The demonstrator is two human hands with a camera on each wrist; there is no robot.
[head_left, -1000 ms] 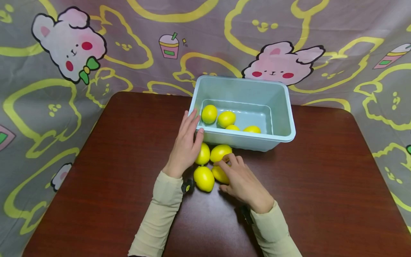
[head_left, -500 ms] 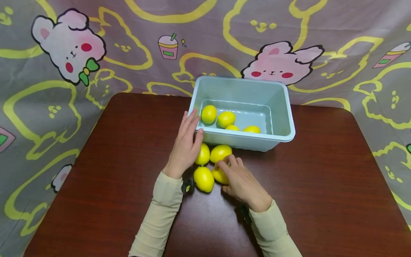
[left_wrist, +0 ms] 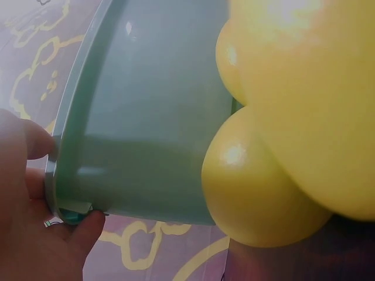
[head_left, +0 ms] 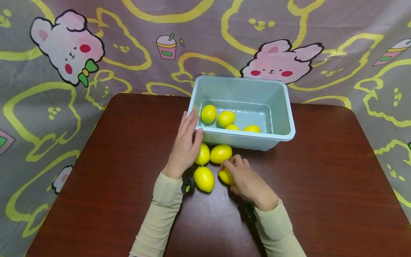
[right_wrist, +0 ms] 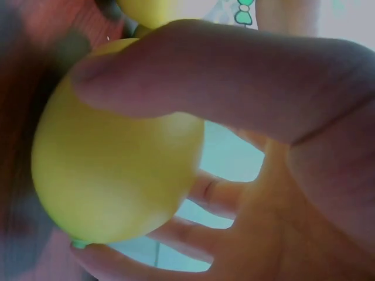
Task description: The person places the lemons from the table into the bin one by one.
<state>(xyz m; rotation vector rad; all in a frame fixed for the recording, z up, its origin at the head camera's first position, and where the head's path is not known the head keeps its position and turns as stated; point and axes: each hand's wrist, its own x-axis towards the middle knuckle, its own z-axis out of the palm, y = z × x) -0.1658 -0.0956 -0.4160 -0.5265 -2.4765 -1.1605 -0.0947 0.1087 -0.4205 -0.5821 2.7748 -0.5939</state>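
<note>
right hand (head_left: pixel 252 182) grips an oval yellow lemon (head_left: pixel 226 177) whose smooth curves could slip, left hand (head_left: pixel 183 149) straight-fingered against pale-blue rectangular plastic bin (head_left: pixel 247 140).

Furniture: dark red-brown wood-grain table (head_left: pixel 330 171), rounded far corners, mid-frame to bottom edge.
Enclosure: grey-mauve fabric backdrop (head_left: pixel 205 35), yellow animal outlines, top and both sides.
Upper left: white-pink rabbit-head print (head_left: pixel 65 48), green bow.
Upper right: pink rabbit-face print (head_left: pixel 277 64), red cheeks.
Upper centre: pink lidded cup print (head_left: pixel 166 47), green straw.
</note>
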